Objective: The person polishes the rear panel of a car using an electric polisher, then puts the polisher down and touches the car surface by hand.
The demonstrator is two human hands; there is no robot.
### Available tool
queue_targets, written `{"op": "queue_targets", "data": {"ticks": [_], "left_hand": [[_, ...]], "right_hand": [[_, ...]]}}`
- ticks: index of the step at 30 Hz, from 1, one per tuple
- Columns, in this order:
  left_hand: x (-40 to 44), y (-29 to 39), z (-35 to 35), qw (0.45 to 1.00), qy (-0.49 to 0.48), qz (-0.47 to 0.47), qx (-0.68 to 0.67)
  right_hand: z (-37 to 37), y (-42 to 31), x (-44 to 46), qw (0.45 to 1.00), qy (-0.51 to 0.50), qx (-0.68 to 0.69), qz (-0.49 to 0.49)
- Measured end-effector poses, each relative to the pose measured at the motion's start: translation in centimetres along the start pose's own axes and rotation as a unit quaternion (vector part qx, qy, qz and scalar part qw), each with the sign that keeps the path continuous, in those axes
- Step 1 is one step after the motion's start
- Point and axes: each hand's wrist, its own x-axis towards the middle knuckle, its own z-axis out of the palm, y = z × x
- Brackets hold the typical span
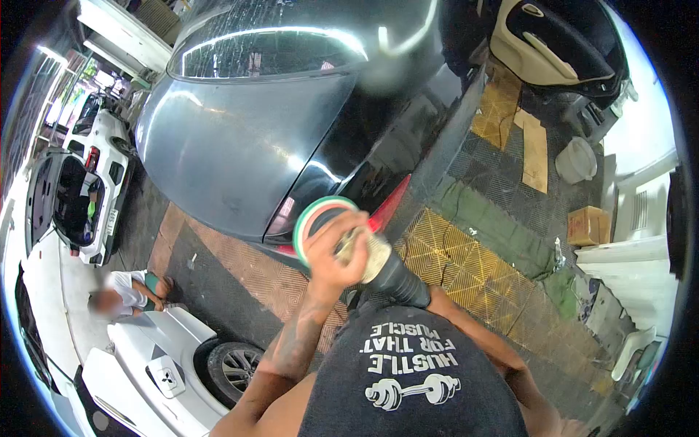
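A car polisher (378, 258) with a black rear body is held across the front of my chest. My left hand (336, 247) is closed around its front end, right behind the round pad (300, 227) with green, white and reddish rings. My right hand (438, 300) grips the black rear end, its fingers partly hidden. The pad is by the tail light (393, 204) and rear corner of a dark car (233, 146). Whether the pad touches the paint I cannot tell. Hazy glare shows on the boot lid.
An open car door (561, 44) stands at upper right, near a white bucket (575, 160) and a cardboard box (588, 226). Green cloth (502, 237) lies on the tiled floor. At left are white cars (156, 364) and a seated person (135, 291).
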Motion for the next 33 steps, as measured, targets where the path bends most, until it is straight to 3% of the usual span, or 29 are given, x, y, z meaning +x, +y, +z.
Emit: {"op": "queue_targets", "data": {"ticks": [1, 5, 7, 11, 13, 15, 17, 19, 21, 23, 27, 29, 32, 33], "left_hand": [[1.3, -0.3, 1.5, 1.000, -0.023, 0.003, -0.013], [6.0, -1.3, 7.6, 0.998, -0.062, 0.021, -0.016], [7.0, -1.5, 9.2, 0.996, -0.081, 0.028, -0.022], [4.3, -1.2, 6.0, 0.998, -0.047, 0.016, -0.028], [1.8, 0.0, 1.9, 1.000, -0.020, 0.012, -0.001], [-1.1, 0.3, -1.4, 0.999, 0.015, -0.001, 0.033], [-2.3, 0.7, -1.9, 0.999, 0.035, -0.029, 0.016], [-2.4, 1.1, -1.5, 0.998, 0.041, -0.040, 0.025], [-0.9, 0.1, 0.7, 1.000, 0.015, -0.016, 0.013], [1.9, -0.6, 3.6, 0.999, -0.011, 0.031, 0.005], [6.7, -1.1, 8.8, 0.997, -0.079, 0.016, -0.016], [6.5, -1.3, 8.8, 0.996, -0.087, 0.007, -0.020], [3.5, -0.9, 5.2, 0.999, -0.042, 0.021, -0.022], [2.3, -0.2, 3.2, 0.999, -0.045, -0.003, 0.006]], "right_hand": [[-0.2, 0.7, 0.3, 0.998, 0.025, 0.059, -0.013], [-1.1, 2.1, 0.8, 0.993, 0.075, 0.084, -0.032], [-0.7, 2.3, 1.2, 0.978, 0.107, 0.177, -0.016], [0.2, 4.6, 2.3, 0.979, 0.090, 0.174, -0.049], [1.1, 7.1, 4.0, 0.998, 0.008, -0.007, -0.062], [-0.2, 1.5, 2.5, 0.999, 0.001, -0.028, -0.038], [-0.7, 1.0, 2.3, 0.989, 0.002, -0.112, -0.102], [-1.0, 1.0, 2.0, 0.992, 0.009, -0.087, -0.093], [-2.2, 0.5, 1.4, 0.997, -0.027, -0.077, -0.004], [-2.2, 1.4, 1.1, 1.000, 0.005, -0.025, -0.014], [-0.8, 3.4, 2.5, 0.983, 0.064, 0.153, -0.078], [-0.9, 2.5, 1.7, 0.987, 0.055, 0.139, -0.052], [0.1, 1.7, 1.5, 0.982, 0.081, 0.143, -0.097], [0.8, 1.9, 1.7, 0.993, 0.041, 0.083, -0.077]]}}
